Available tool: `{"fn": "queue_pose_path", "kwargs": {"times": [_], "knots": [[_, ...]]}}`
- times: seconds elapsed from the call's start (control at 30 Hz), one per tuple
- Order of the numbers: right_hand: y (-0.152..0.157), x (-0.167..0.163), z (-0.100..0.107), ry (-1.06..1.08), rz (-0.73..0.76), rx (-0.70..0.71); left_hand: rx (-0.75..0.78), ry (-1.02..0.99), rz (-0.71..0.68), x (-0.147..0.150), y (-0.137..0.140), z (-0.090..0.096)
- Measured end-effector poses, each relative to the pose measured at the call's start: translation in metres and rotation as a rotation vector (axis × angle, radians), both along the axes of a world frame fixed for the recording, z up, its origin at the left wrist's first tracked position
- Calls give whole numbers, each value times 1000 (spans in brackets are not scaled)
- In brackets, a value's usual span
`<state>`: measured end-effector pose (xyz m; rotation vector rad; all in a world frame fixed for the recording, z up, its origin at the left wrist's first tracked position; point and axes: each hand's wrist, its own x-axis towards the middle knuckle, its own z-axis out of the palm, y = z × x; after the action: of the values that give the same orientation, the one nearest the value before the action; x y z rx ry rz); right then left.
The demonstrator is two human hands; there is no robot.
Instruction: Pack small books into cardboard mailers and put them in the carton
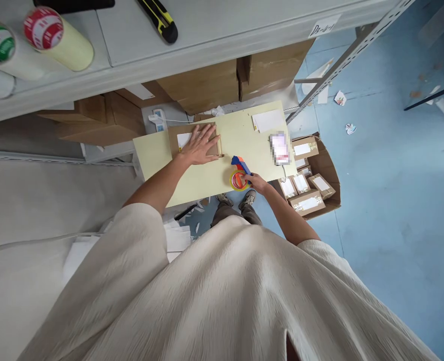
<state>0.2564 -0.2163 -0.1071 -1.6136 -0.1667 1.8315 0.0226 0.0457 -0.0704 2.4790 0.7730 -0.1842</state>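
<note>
My left hand [201, 144] lies flat, fingers spread, on a brown cardboard box [175, 136] on the pale yellow table [192, 183]. A white label on the box shows partly beneath the hand. My right hand [257, 182] is wrapped round the handle of a blue and orange tape dispenser [240, 163] with a roll of yellow-rimmed tape. The dispenser is over the table's front edge, to the right of the box and apart from it. Farther right on the table are a phone with a blurred screen [280, 149] and a white sheet [267, 121].
An open carton [330, 173] of small labelled boxes stands on the floor right of the table. A grey shelf [207, 30] overhead bears tape rolls [58, 37] and a yellow-black utility knife [160, 20]. Large cartons [201, 85] stand behind the table. A shelf post [346, 55] rises at right.
</note>
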Motion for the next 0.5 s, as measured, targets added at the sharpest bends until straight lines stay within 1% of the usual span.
{"fn": "queue_pose_path", "kwargs": {"times": [0.03,0.1,0.23,0.33,0.43,0.5], "knots": [[-1,0,-1,-2,-1,2,-2,12,-35,-4,2,1],[-2,1,-3,-17,-4,3,19,19,-30,-1,3,-2],[6,-2,-4,-59,-9,7,94,-16,127,22,-11,-12],[11,-8,-2,-45,-29,29,110,-35,237,38,-20,-16],[1,-8,1,-5,-27,36,134,-31,349,59,-15,-25],[-13,-2,3,14,8,20,155,-77,433,80,-7,-33]]}}
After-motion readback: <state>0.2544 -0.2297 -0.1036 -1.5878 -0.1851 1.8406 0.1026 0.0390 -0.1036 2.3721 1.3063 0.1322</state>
